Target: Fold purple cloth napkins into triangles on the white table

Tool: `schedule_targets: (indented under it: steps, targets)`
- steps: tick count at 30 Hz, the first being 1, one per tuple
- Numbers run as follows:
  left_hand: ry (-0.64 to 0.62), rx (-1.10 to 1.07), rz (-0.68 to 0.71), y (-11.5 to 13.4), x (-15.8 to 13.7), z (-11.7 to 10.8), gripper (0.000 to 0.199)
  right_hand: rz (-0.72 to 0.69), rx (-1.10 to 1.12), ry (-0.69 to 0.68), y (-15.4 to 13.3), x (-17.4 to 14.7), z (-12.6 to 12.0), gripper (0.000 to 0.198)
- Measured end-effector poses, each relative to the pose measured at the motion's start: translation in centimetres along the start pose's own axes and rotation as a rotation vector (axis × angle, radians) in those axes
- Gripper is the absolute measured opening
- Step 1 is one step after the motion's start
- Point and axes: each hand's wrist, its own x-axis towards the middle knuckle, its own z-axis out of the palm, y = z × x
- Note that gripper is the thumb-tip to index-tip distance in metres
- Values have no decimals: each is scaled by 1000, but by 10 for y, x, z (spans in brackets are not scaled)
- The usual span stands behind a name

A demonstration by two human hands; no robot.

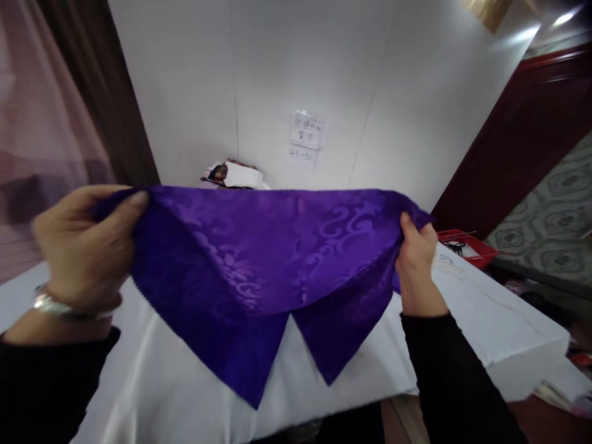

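Note:
A purple cloth napkin (277,246) with a glossy scroll pattern and zigzag-cut edges is stretched in the air across the middle of the head view. My left hand (87,240) pinches its upper left corner between thumb and fingers. At the upper right corner, my right hand (416,256) grips the cloth in the same way. The top edge runs nearly straight between both hands. Below it the fabric sags, and two darker pointed flaps hang down with a gap between them. A silver bracelet (60,305) circles my left wrist.
A white-covered table (185,376) lies under the cloth. At its back stands a pile of folded fabric (235,174). A handwritten paper sign (306,132) is fixed to the pale wall. To the right is a red basket (478,251); a pink curtain (41,123) hangs at left.

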Motion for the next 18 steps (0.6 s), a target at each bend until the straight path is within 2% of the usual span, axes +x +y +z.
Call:
schedule_targets:
  steps: [1,3,6,9,12,14,16,18]
  targets:
    - [-33,-24,29,-2,9,9,54,-42,-25,-26,8,13,14,31]
    - [-111,-61,58,-15,25,31,53,-36,-94,-98,30,34,42,25]
    - [-258,-15,-34,-54,42,64,55,101,-187,-226,71,49,76,14]
    - [-379,99,-143,-98,48,87,53,227,-258,-315,104,44,98,13]
    - [-377,192,-217,-136,44,97,41,279,-261,-380,119,18,111,13]
    - [-376,255,-276,-159,37,97,34,273,-246,-454,120,-10,113,26]
    - [-387,298,-334,-180,25,93,29,246,-250,-589,117,-46,104,34]
    - [-408,306,-371,-198,11,87,28,241,-263,-763,116,-84,83,37]
